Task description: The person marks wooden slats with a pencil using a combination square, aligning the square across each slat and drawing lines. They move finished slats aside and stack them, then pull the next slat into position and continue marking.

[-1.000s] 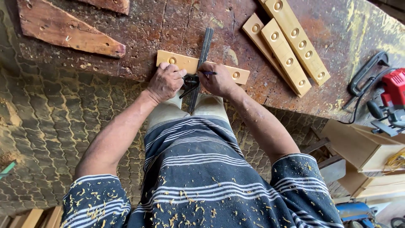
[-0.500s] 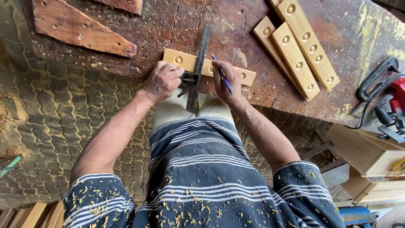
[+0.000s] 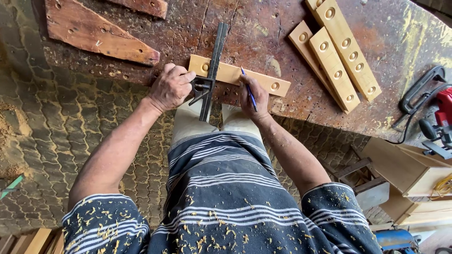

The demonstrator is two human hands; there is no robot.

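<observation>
Head view: your two hands at a wooden strip on the workbench edge.

Your left hand (image 3: 170, 87) is clenched around the stock of a combination square (image 3: 210, 70), pressing it against the near edge of the pale wooden strip (image 3: 235, 75), with the dark blade lying straight across the strip and out over the scarred workbench (image 3: 263, 28). Your right hand (image 3: 253, 96) grips a blue pencil (image 3: 249, 91) (tip just touching the strip, a little to the right of the blade). Further right lie three drilled wooden strips (image 3: 336, 54) side by side. A reddish triangular board (image 3: 96, 35) rests at the upper left, and a red power saw (image 3: 440, 117) sits at the far right.
</observation>
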